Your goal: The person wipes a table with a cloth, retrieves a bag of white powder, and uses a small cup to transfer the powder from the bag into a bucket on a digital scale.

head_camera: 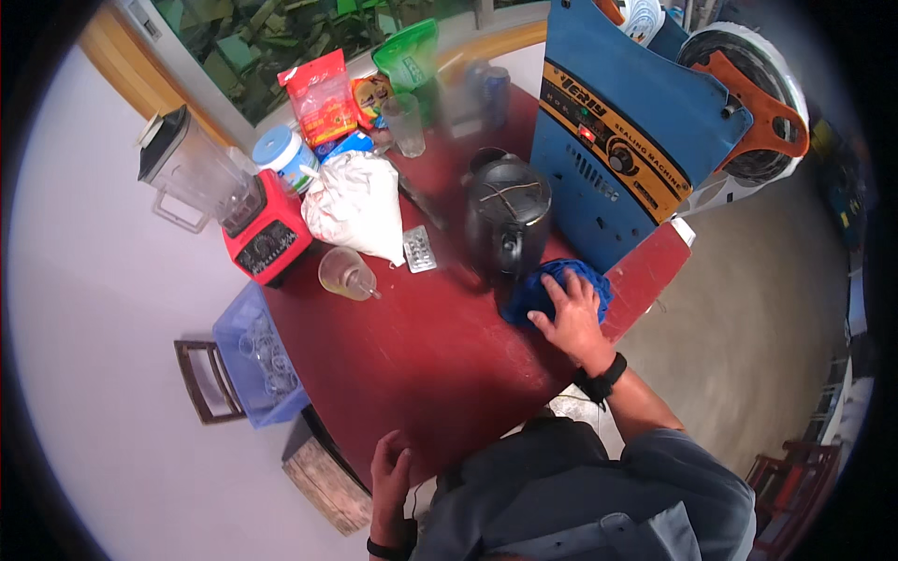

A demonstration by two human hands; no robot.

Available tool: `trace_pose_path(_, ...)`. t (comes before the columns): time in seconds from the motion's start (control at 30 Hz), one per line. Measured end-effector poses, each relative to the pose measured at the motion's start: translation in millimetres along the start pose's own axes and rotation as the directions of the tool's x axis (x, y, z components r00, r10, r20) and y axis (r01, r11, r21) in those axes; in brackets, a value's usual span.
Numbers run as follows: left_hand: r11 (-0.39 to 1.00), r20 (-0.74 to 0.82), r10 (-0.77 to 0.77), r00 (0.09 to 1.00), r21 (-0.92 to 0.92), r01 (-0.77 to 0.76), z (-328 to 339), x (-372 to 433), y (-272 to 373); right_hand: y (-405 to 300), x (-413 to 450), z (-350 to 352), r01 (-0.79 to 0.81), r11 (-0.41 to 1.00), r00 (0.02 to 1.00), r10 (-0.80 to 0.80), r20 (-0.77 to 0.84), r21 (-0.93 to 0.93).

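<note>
My right hand (577, 322) lies on a bunched blue cloth (519, 303) at the right of the red table (421, 365). Its fingers are spread over the folds, and whether they grip the cloth cannot be seen. Just beyond the cloth stands a black kettle (501, 242) with a thin strip lying across its lid. My left hand (391, 459) hangs at the table's near left edge, empty, its fingers loosely bent and the thumb apart.
A blue sealing machine (596, 168) rises at the right. A red-based blender (263, 238), a clear cup (345, 272), a blister pack (419, 249) and a white bag (358, 203) stand or lie left. Below is a blue crate (235, 322) of glasses.
</note>
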State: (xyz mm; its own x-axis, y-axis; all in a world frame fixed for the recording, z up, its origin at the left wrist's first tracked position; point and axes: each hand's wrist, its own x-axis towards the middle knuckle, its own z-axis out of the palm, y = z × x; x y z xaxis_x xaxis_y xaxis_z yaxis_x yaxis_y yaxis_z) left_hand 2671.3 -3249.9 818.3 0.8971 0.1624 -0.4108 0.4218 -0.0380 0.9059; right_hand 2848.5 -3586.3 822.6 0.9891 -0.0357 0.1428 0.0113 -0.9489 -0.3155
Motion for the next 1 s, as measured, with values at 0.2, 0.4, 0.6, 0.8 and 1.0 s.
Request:
trace_pose_path(0.2,0.995,0.071,-0.086,0.994,0.066,0.081,107,-24,12,66,-10,50,0.152,0.988,0.987,-0.153,-0.048,-0.014)
trace_pose_path(0.4,0.995,0.249,-0.077,0.965,0.078,0.059,166,-42,8,86,-51,8,0.378,0.922,0.915,-0.385,0.119,0.082)
trace_pose_path(0.6,0.982,0.15,-0.07,0.986,0.182,0.042,163,-63,20,170,-43,-31,0.302,0.95,0.953,-0.297,0.064,-0.081)
trace_pose_path(0.8,0.992,0.036,-0.035,0.999,0.125,0.03,135,-87,-29,187,-48,-19,0.162,0.967,0.986,-0.168,-0.012,-0.197)
trace_pose_path(1.0,0.998,-0.017,-0.057,0.998,-0.009,0.056,124,-113,-62,110,-67,6,0.245,0.947,0.961,-0.21,0.179,-0.208)
